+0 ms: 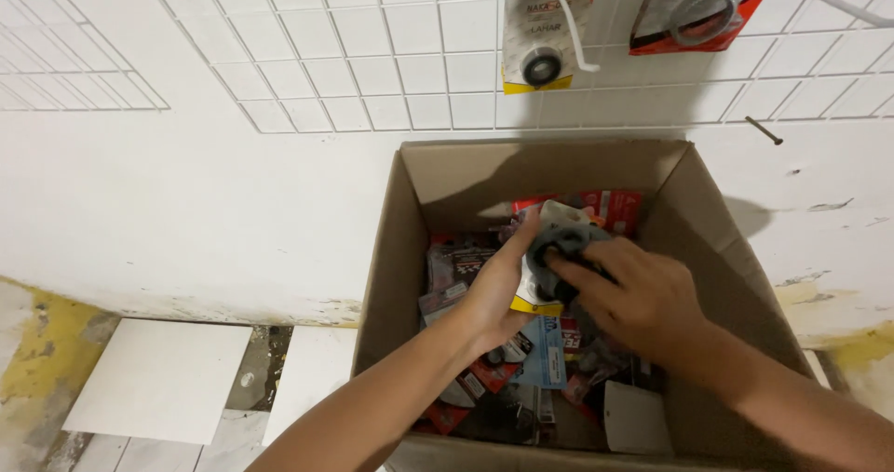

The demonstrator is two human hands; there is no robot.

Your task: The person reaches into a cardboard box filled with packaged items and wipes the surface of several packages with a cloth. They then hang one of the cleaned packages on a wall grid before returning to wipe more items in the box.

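A clear blister pack [549,249], backed in yellow and white and containing a dark ring-shaped part, is held above the cardboard box [410,211]. It is gripped by the left hand [498,295] at its edge and by the right hand [633,295] over the ring. Similar packs [466,267] are heaped beneath.

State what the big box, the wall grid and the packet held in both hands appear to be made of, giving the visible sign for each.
Box: brown corrugated cardboard, matt, with creased, folded flaps. Wall grid: thin wire, probably metal coated white, seen in its slim crossing rods. Packet, held between the left hand and right hand: seemingly a printed card backing with a clear plastic cover over a dark ring, possibly rubber or metal.
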